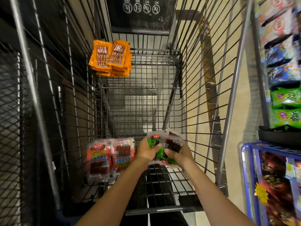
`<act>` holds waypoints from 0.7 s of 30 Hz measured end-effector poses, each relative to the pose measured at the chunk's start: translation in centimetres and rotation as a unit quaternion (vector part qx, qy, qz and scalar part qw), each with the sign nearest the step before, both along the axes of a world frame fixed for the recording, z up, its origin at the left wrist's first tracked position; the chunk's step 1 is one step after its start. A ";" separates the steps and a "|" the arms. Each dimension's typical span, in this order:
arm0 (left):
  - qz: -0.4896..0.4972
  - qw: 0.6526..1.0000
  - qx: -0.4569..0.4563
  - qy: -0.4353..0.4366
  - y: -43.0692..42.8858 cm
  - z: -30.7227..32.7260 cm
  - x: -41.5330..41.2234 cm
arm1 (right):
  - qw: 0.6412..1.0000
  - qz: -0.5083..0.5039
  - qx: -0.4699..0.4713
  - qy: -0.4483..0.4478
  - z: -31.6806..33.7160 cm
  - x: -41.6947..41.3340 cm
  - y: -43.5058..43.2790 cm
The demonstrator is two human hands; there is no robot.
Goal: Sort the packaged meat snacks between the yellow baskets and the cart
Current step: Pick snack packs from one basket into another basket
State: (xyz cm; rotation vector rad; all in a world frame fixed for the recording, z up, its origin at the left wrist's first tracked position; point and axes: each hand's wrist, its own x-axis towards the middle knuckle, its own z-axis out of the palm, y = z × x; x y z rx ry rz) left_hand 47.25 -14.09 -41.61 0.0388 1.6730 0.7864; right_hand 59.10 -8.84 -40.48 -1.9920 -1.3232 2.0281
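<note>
Fingers of our left hand (146, 151) and right hand (178, 154) clamp the green packets (154, 142). Leftward lie the red packets (101, 159), nearer our left hand.

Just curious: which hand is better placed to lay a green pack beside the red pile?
Probably the left hand: it grips the green packs on the side nearest the red pile; the right hand, also gripping them, lies farther off.

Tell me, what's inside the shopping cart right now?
The cart holds orange packets stacked far left, red packets near left, and green packets gripped by the left hand and right hand. Packets beneath each top layer are hidden.
</note>
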 end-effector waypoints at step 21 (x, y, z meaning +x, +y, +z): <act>0.222 0.947 0.195 0.124 -7.4 26.3 -5.0 | 0.944 0.102 -0.162 0.270 21.6 -6.2 1.2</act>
